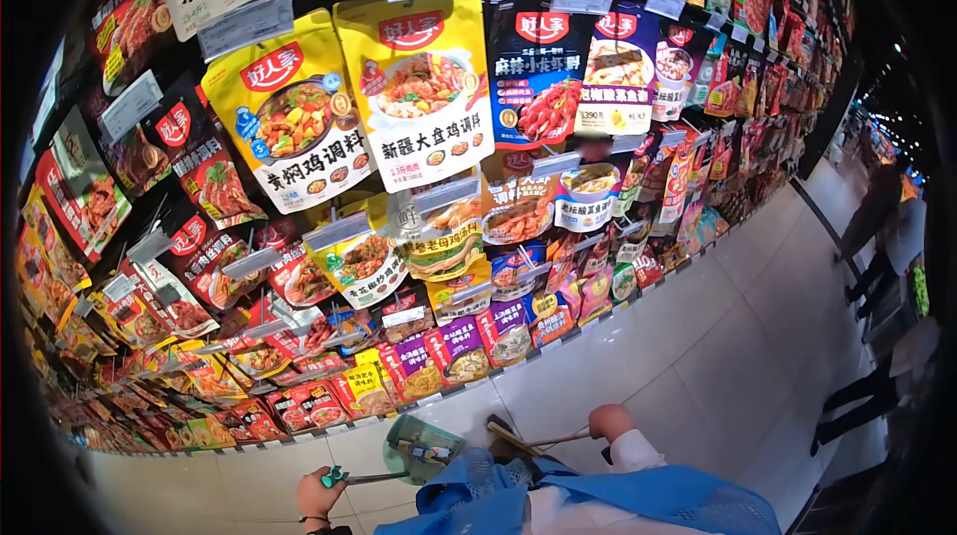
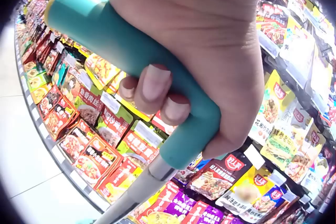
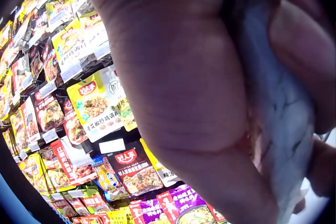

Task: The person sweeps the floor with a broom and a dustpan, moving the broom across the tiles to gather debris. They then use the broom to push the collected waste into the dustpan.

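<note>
My left hand [image 1: 317, 497] grips the teal bent handle [image 2: 84, 22] of a long-handled dustpan, fingers wrapped round it in the left wrist view. The grey pole runs down to the dustpan's green see-through pan [image 1: 407, 429], low over the floor with a few small scraps in it. At the right, my right hand [image 1: 610, 422] holds the thin stick of a broom [image 1: 560, 438]; its dark head lies near the pan. In the right wrist view the fingers curl round a pale, crinkled wrapping [image 3: 286, 113] on the stick, mostly hidden by the palm.
A tall shelf wall of hanging seasoning pouches [image 1: 419, 86] stands in front, with price tags on hooks. Purple packets [image 1: 461, 348] line its bottom edge. Pale floor tiles [image 1: 718, 356] stretch right, where people [image 1: 877, 266] stand. A blue vest [image 1: 618, 495] covers my body.
</note>
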A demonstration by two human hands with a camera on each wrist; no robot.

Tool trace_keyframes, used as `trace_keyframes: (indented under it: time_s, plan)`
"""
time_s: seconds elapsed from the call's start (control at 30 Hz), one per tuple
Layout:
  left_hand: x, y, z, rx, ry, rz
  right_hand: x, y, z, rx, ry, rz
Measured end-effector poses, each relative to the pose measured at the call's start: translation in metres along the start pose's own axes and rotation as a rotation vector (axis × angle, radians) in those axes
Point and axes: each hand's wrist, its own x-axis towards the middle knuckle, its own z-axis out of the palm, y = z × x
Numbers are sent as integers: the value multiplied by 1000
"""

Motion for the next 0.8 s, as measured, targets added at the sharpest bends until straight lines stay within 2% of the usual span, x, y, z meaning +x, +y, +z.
trace_keyframes:
  time_s: [0.27, 0.43, 0.57, 0.63, 0.7, 0.8]
  plan:
    - [-18, 10, 6, -69, -10, -14, -29, -2, 5, -11, 123, -68]
    - [-17, 7, 8, -99, 6, 4, -16, 19, 16, -16, 126, -129]
    - [-20, 16, 10, -62, 39, -17, -27, 67, 14, 63, 96, -66]
    - [-29, 40, 3, 30, 8, -46, -26, 109, 16, 159, 1, 5]
    - [-38, 48, 7, 44, 8, -29, -51, 150, 4, 374, -50, 98]
    - [-47, 48, 17, 36, 19, -20, -81, 197, -3, 584, 48, 261]
